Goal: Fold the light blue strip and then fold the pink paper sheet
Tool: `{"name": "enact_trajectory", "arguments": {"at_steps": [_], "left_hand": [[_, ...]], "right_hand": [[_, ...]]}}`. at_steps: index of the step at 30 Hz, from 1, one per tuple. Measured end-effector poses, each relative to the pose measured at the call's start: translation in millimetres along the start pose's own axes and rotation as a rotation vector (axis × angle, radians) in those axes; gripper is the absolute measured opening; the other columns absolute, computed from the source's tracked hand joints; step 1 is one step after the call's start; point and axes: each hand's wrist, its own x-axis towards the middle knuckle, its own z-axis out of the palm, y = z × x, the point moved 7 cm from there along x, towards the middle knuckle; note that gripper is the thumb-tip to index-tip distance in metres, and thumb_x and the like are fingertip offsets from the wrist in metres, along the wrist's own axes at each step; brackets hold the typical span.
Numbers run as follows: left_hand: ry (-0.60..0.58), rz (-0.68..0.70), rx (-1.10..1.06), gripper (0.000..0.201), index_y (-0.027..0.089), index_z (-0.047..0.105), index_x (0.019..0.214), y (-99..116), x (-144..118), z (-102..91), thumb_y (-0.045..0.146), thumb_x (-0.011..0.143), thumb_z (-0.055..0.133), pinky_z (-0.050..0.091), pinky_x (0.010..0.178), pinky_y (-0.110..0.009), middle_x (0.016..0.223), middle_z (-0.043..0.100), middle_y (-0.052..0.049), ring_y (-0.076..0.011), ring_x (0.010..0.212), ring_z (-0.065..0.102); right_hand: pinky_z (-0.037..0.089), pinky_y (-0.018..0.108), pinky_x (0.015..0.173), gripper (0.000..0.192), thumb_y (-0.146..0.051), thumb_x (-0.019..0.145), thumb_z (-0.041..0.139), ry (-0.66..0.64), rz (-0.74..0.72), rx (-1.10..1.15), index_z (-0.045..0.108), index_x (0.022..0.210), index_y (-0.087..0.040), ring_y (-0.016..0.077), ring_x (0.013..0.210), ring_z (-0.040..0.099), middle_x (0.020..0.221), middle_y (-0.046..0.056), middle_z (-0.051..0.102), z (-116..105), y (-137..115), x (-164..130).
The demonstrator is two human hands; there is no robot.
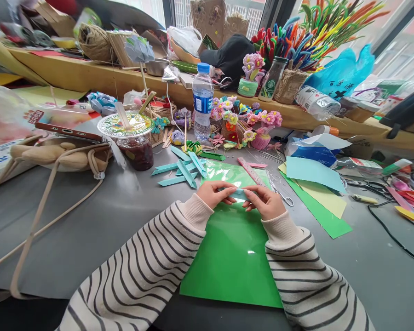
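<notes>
Between both hands is a small folded strip of light blue paper (240, 194), held above a glossy green sheet (238, 257). My left hand (216, 193) pinches the strip's left end between thumb and fingers. At its right end, my right hand (265, 201) grips it the same way. Fingertips cover parts of the strip. Just beyond my left hand lies a loose pile of folded turquoise paper pieces (186, 172). A pink patterned ruler (251, 171) rests on the far part of the green sheet, and scissors (285, 196) lie right of my right hand.
To the left stand a lidded cup of dark drink (136, 149) and a bag with long straps (65, 156). A water bottle (203, 105) and pipe-cleaner flowers (244, 117) line the back. Loose coloured papers (315, 177) and a black cable (393, 234) are on the right.
</notes>
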Motion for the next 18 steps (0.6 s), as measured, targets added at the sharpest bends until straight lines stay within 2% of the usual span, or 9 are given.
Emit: {"name": "enact_trajectory", "arguments": {"at_steps": [4, 10, 18], "left_hand": [[-0.009, 0.014, 0.051, 0.026, 0.009, 0.061, 0.073, -0.2, -0.1, 1.1, 0.028, 0.056, 0.064, 0.05, 0.05, -0.021, 0.051, 0.06, 0.0, -0.0126, 0.05, 0.059], [-0.042, 0.028, 0.074, 0.024, 0.01, 0.062, 0.075, -2.4, 1.3, 1.8, 0.026, 0.058, 0.063, 0.049, 0.05, -0.021, 0.055, 0.061, -0.001, -0.0129, 0.052, 0.06], [-0.013, 0.009, 0.042, 0.026, 0.009, 0.062, 0.071, -0.5, -0.1, 2.6, 0.028, 0.054, 0.065, 0.049, 0.047, -0.02, 0.049, 0.06, 0.001, -0.0126, 0.048, 0.059]], "right_hand": [[0.045, 0.022, 0.039, 0.026, -0.038, 0.06, 0.06, 0.056, 0.031, -0.023, 0.058, 0.07, -0.014, 0.0107, 0.037, 0.052, 0.042, -0.003, 0.054, -2.4, 5.4, 0.0], [0.042, 0.021, 0.035, 0.027, -0.04, 0.058, 0.06, 0.075, 0.031, -0.063, 0.058, 0.065, -0.014, 0.0093, 0.033, 0.048, 0.039, -0.002, 0.053, -3.4, 8.6, 0.6], [0.038, 0.022, 0.033, 0.027, -0.043, 0.059, 0.058, 0.107, 0.009, -0.091, 0.057, 0.062, -0.016, 0.0102, 0.031, 0.046, 0.036, -0.003, 0.051, -3.0, 7.0, -0.1]]}}
